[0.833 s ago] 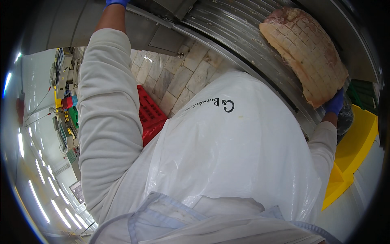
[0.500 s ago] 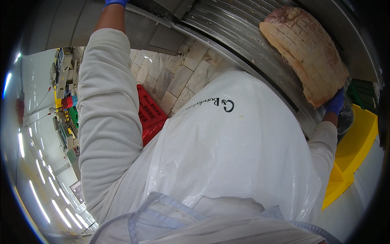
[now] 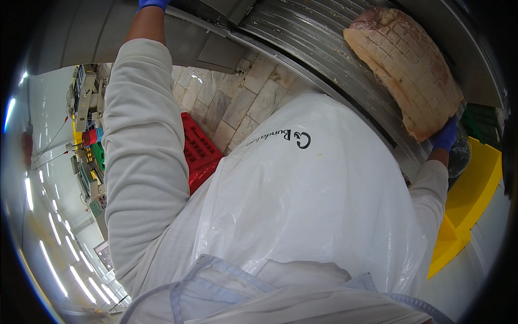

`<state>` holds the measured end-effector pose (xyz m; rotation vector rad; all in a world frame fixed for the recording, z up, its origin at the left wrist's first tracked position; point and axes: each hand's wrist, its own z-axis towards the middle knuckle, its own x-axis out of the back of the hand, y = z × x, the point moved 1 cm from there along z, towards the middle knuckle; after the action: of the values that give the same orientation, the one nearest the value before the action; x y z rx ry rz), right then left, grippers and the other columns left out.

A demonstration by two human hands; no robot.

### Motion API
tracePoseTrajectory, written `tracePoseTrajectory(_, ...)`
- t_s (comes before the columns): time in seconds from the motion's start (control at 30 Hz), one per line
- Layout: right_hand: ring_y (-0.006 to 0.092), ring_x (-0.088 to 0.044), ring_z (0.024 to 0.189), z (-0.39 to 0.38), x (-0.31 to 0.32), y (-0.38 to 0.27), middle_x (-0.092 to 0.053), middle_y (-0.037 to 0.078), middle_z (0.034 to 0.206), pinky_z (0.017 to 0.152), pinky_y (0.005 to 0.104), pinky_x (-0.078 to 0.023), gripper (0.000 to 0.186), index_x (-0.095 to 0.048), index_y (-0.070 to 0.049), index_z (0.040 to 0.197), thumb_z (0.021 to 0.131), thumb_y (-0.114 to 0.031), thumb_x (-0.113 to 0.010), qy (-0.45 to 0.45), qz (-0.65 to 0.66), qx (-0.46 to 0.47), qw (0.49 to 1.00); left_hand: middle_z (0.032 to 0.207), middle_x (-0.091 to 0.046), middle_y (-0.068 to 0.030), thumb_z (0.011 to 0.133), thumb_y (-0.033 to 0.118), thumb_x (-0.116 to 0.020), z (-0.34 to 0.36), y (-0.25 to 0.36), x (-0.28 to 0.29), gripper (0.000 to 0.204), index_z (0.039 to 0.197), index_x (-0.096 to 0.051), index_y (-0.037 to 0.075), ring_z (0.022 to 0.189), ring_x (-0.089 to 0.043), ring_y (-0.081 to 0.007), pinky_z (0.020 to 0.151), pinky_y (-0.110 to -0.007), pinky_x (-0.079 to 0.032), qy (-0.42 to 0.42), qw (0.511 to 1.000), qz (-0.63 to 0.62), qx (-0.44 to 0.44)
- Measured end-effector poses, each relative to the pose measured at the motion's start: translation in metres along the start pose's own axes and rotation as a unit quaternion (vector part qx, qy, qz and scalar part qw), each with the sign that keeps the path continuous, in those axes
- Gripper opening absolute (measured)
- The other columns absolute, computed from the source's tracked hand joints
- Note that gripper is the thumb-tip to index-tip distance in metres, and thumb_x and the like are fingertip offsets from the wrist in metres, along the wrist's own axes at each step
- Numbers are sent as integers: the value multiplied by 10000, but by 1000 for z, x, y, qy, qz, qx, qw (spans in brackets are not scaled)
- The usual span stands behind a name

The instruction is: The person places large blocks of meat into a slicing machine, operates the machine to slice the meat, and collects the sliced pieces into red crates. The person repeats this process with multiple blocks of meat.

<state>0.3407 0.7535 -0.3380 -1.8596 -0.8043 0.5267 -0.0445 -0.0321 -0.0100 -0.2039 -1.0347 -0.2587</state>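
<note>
A large slab of meat (image 3: 407,70), its pale rind scored in a crosshatch, lies on a ribbed metal machine bed (image 3: 302,38) at the upper right. Against the slab's near right end is my right hand (image 3: 445,135) in a blue glove. Its fingers are mostly hidden behind the meat, so their grip does not show. My left hand (image 3: 153,4), also blue-gloved, reaches to the top edge by the grey metal housing (image 3: 135,40). The frame cuts off its fingers, and what it touches cannot be seen.
A yellow bin (image 3: 469,200) stands at the right, below a dark green crate (image 3: 483,124). A red perforated crate (image 3: 199,151) sits on the tiled floor (image 3: 237,100) beside my white apron (image 3: 318,200). More equipment (image 3: 86,102) lines the far left.
The slab has shifted very slightly upward on the ribbed bed, and my right hand stays against its end. My left arm is practically unmoved.
</note>
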Motion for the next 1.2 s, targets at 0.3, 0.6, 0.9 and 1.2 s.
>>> tracePoseTrajectory(0.3,242,-584,1269,-15,-10,-9,-588,126,1424,1048,372,-483,491,-473,-61,1504,1104,-337,-406,0,-103,57,993,1271,-674,-237,1066,498,-461,-1,3,0,564,1316,-631,22,1197,-619,-419,1019,-462,-489,-7,1000,-1,0)
tracePoseTrajectory(0.6,254,-586,1272,-3,-6,-3,-593,126,1418,1037,377,-492,512,-483,-62,1496,1098,-376,-409,-5,-81,41,996,1270,-673,-240,1064,497,-466,-5,-2,2,563,1300,-636,15,1197,-620,-416,1024,-460,-486,3,1000,3,3)
tracePoseTrajectory(0.9,265,-581,1288,-39,-40,-29,-600,131,1417,1050,374,-479,542,-507,-60,1481,1088,-422,-409,32,7,-18,999,1231,-686,-238,1065,456,-490,-4,-6,-1,512,1276,-644,16,1148,-638,-422,984,-467,-506,5,1000,19,-19)
tracePoseTrajectory(1.2,254,-588,1274,-1,-6,-2,-598,135,1418,1039,365,-482,497,-496,-58,1485,1103,-357,-385,9,-104,45,994,1227,-688,-231,1063,484,-483,-5,0,2,521,1290,-645,43,1138,-641,-426,969,-471,-510,6,1000,0,-8)
